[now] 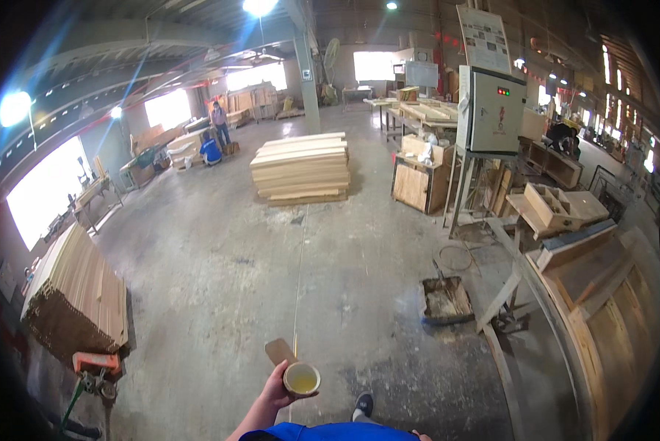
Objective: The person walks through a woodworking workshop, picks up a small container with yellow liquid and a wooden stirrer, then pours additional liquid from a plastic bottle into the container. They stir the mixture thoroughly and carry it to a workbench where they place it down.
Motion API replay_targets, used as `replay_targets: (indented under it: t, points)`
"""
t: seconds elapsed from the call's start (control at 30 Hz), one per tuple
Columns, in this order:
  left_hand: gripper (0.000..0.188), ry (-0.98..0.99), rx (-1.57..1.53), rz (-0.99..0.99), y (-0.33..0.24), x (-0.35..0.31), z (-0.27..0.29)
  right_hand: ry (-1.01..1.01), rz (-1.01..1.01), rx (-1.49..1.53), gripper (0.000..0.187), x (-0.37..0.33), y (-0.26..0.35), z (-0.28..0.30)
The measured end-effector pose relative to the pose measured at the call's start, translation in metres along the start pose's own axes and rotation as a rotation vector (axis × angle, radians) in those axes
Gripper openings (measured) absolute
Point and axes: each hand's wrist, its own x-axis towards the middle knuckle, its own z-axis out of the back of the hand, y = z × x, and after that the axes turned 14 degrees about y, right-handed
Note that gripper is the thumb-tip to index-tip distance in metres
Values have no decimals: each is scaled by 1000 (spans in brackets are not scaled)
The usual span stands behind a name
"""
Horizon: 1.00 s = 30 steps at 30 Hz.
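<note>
My left hand (275, 387) is closed round a small cup (302, 378) with a pale rim and yellowish liquid inside. Beyond the cup a flat brown piece with rounded corners (279, 350) sticks out past my fingers; whether it is wood or card I cannot tell. Next to it shows a thin yellow stick or line (295, 344). Of my right hand (419, 435) only a sliver of skin appears at the lower edge, its fingers hidden. My blue clothing and one dark shoe (363, 403) are below the cup.
Ahead, a stack of pale boards (300, 170) stands on the concrete floor. More boards (80, 290) lean at left beside an orange-and-green hand truck (96, 364). To the right are a dustpan (447, 300), a grey electrical cabinet (494, 110) and wooden frames (601, 294). Two people work far left.
</note>
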Motion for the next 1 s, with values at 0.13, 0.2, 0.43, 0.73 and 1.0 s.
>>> replay_targets:
  t: [0.13, 0.2, 0.43, 0.73, 1.0]
  points:
    - [52, -68, -82, -57, -56, 64, 36, -46, 47, 29, 63, 53, 114, 77]
    - [56, -68, -77, -94, -88, 109, 39, -148, 181, -40, 63, 100, 167, 140]
    - [56, -145, -155, -161, -173, 219, 71, -155, 591, 183, 59, 210, 442, 240]
    - [64, 6, -102, 7, -319, 462, 96, -24, 203, 69, 63, 281, 509, 286]
    - [61, 218, 192, 226, -449, 720, 26, -206, -121, 548, 67, 302, 504, 337]
